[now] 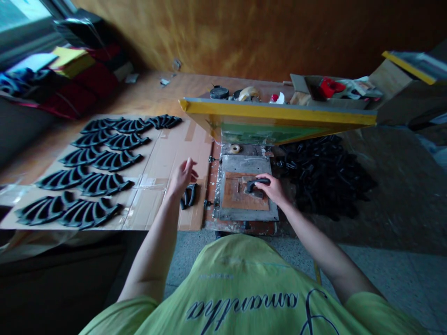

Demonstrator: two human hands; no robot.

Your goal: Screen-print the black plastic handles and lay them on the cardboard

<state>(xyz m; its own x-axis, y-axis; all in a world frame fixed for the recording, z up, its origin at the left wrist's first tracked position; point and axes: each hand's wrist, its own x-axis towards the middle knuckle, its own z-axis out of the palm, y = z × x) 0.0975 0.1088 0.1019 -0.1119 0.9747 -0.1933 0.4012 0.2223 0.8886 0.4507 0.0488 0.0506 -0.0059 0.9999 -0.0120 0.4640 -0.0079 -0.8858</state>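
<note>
My right hand [274, 190] is closed on one end of a black curved handle-like piece [257, 184]. The piece's other end is over a small block on the brown square pad [231, 201], which is fixed on a grey metal plate [226, 214]. To the left, my left hand [182, 177] hovers over the cardboard sheet [159, 163], its fingers loosely bent and apart, with nothing in them. Just beyond its wrist, a few similar black curved pieces [189, 196] lie on the cardboard. Several fanned rows of black curved pieces [101, 182] cover the cardboard's left side.
A yellow-edged screen frame [279, 111] stands tilted up behind the plate. Right of the plate lies a heap of black pieces [324, 177]. A roll of tape [234, 149] sits behind the plate. Farther back are an open cardboard box [303, 86] and a dark tub [219, 93].
</note>
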